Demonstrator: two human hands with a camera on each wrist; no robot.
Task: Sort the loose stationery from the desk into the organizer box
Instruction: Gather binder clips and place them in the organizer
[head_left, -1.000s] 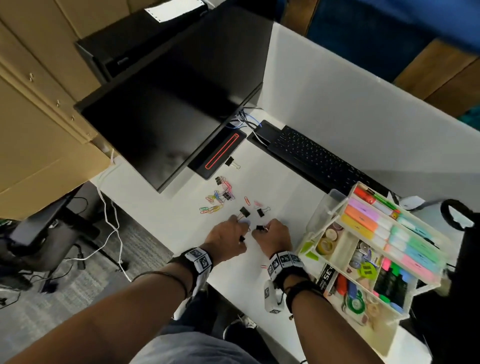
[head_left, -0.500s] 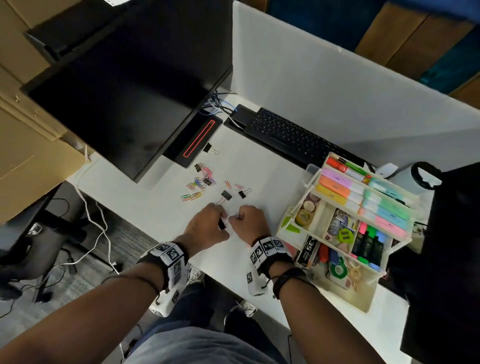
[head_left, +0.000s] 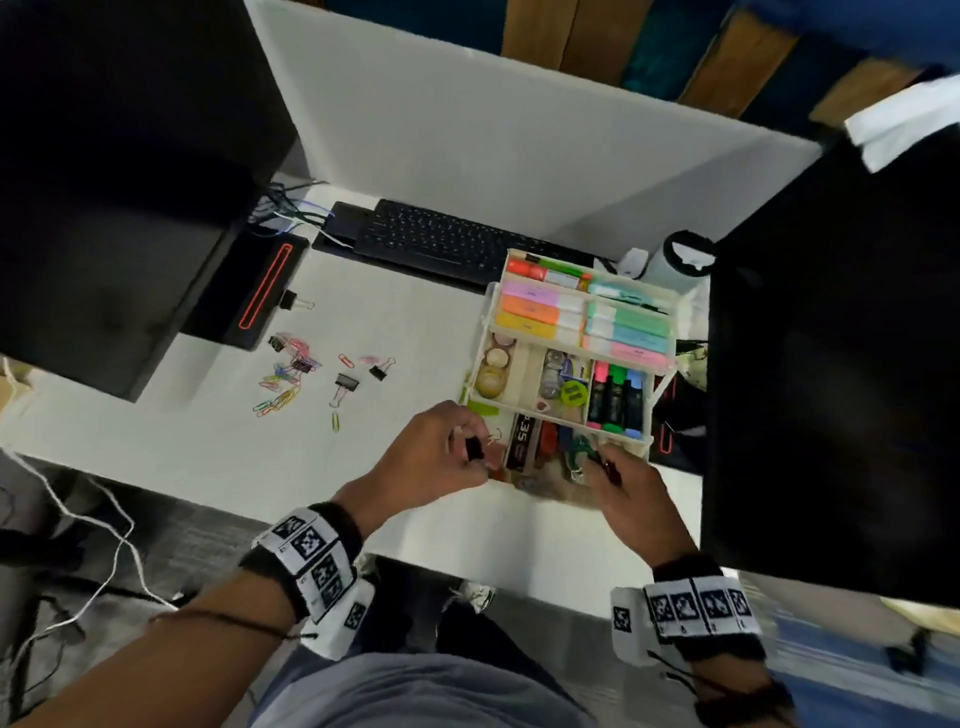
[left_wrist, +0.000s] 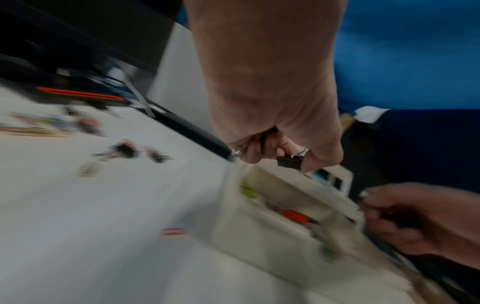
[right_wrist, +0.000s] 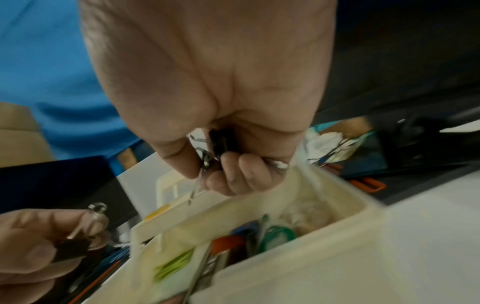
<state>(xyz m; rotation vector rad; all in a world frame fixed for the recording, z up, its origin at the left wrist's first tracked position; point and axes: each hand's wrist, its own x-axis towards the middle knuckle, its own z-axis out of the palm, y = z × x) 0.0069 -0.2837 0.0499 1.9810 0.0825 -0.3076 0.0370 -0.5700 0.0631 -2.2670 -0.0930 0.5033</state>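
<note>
— Both your hands have left the clips and come over to the box (head_left: 571, 306) at the table's (head_left: 410, 338) right edge.

— And your fingers?

— Left hand (head_left: 434, 457) pinches a binder clip (left_wrist: 289, 162); right hand (head_left: 631, 496) curls round another clip (right_wrist: 223, 145) above the box.

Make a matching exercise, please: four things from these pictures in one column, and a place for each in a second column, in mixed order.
Things
1. black binder clip
2. coloured paper clips
3. highlighters
4. keyboard

Places
A. loose on the desk near the monitor base
B. at the back of the desk, against the partition
C. pinched in the left hand
D. standing in the organizer box

Pairs: 1-C, 2-A, 3-D, 4-B
</note>
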